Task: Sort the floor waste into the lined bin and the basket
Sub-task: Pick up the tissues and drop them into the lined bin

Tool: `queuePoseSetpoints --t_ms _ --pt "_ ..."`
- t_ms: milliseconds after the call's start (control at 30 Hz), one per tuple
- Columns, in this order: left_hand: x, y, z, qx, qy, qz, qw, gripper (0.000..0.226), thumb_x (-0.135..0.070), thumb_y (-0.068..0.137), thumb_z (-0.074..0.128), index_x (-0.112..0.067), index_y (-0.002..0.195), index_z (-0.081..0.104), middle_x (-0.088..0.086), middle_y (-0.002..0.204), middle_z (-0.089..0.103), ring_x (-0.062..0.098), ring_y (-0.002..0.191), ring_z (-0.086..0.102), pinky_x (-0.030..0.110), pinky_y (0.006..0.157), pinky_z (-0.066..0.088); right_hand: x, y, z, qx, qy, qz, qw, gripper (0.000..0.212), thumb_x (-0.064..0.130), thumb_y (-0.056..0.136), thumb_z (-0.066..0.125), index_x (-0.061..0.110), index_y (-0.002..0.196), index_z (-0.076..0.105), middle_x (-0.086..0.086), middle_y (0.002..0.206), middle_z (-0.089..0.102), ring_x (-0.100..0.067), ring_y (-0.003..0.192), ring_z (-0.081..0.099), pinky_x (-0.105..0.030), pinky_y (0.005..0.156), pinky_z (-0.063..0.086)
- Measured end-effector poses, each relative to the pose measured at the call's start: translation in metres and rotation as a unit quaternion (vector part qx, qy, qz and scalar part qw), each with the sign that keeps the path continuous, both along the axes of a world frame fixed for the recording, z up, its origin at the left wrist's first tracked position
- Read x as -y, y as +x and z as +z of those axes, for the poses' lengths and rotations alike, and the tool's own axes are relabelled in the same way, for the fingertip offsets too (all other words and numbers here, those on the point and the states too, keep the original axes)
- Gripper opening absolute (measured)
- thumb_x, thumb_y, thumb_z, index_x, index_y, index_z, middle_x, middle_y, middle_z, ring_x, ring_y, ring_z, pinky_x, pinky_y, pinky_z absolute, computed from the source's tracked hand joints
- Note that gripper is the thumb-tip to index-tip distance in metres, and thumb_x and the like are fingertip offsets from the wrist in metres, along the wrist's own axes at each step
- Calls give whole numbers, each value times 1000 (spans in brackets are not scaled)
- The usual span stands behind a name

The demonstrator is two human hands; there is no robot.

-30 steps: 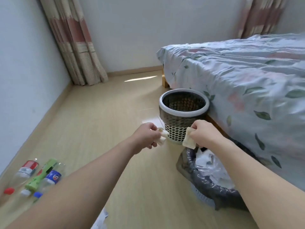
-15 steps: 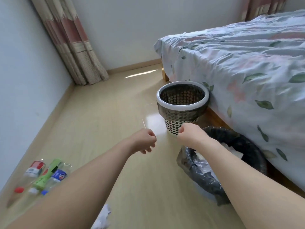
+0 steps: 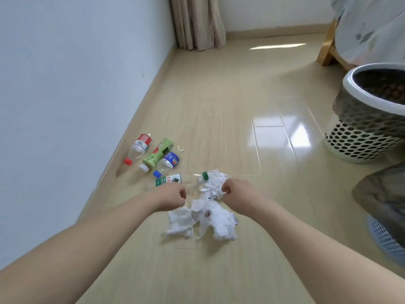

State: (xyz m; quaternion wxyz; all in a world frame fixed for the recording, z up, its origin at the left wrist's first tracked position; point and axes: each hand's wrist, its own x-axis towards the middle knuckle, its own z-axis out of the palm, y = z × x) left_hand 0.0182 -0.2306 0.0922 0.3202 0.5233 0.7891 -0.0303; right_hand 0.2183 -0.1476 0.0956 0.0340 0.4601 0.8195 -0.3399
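A heap of crumpled white paper (image 3: 210,218) lies on the wooden floor in front of me. Just beyond it lies a clear bottle with a green cap and green label (image 3: 171,179). My left hand (image 3: 172,198) hovers over that bottle's near end with fingers curled and nothing in them. My right hand (image 3: 238,196) is at the heap's upper right edge, fingers curled, holding nothing that I can see. The perforated basket with a white rim (image 3: 361,137) stands at the right. The bin lined with a dark bag (image 3: 383,198) shows partly at the right edge.
Three more bottles lie by the left wall: red-capped (image 3: 139,148), green-labelled (image 3: 156,154), blue-capped (image 3: 167,163). A curtain (image 3: 198,20) hangs in the far corner. The bed with its wooden leg (image 3: 328,49) is at the top right. Bare floor stretches between heap and basket.
Both hands held paper scraps over the lined bin, then emptied. My view swung left and down, and both empty hands now hover over the paper heap.
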Motion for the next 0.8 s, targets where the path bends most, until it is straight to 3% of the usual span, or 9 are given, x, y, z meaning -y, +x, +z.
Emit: queuePoseSetpoints --t_ms 67,167,300,433,467,533,633,733,800 --pt "24 -19 -31 30 -7 11 999 18 -16 86 54 -16 102 62 -2 98 61 15 86 58 26 74 48 14 -10 -22 21 -29 -15 999 34 16 87 44 17 118 56 1 114 57 -17 89 53 -28 77 48" --pt "47 -40 -68 53 -19 9 998 19 -26 83 61 -21 101 58 -3 99 61 15 88 58 23 70 45 33 -17 -51 55 -56 -38 996 40 17 87 45 20 126 53 2 124 55 -15 96 53 -26 78 45" --pt "62 -48 -105 7 -5 -44 999 34 -48 79 63 -25 101 54 -8 100 54 17 91 56 29 75 45 57 -29 -78 85 -69 -59 992 38 19 89 44 22 126 53 1 123 57 -18 108 54 -27 80 46" --pt "68 -58 -124 -37 3 -121 992 16 -37 87 52 -22 89 57 -3 101 58 20 93 58 28 66 38 70 -47 -92 98 -58 -64 991 37 14 89 40 21 122 55 1 119 57 -18 115 46 -27 76 45" --pt "68 -63 -124 -12 5 -104 995 14 -34 84 52 -21 81 55 -3 94 59 19 87 57 28 64 38 71 -52 -94 97 -52 -68 992 38 12 89 40 20 122 55 1 118 58 -18 112 47 -27 77 45" --pt "70 -77 -115 128 -9 1 992 14 -31 74 56 -20 67 50 -4 71 54 13 65 50 25 57 36 73 -63 -97 89 -39 -65 993 38 12 89 41 18 123 56 2 117 59 -16 100 52 -25 73 45" --pt "78 -95 -97 285 -66 151 944 8 -20 56 50 -15 61 46 -2 56 48 11 50 51 22 47 29 76 -78 -100 73 -21 -53 996 36 14 91 39 19 122 56 3 116 59 -13 89 54 -16 59 36" --pt "90 -109 -94 265 -94 207 937 5 -15 63 45 -11 63 44 3 47 52 21 49 48 22 46 28 85 -95 -104 49 -31 -47 997 39 13 90 38 17 125 52 -1 120 55 -18 105 52 -31 77 47" --pt "95 -115 -100 218 -96 214 947 17 -6 77 44 -10 61 45 2 42 53 20 48 47 21 44 26 92 -105 -106 46 -38 -44 997 40 15 92 38 19 130 47 0 124 51 -20 109 50 -35 88 46"
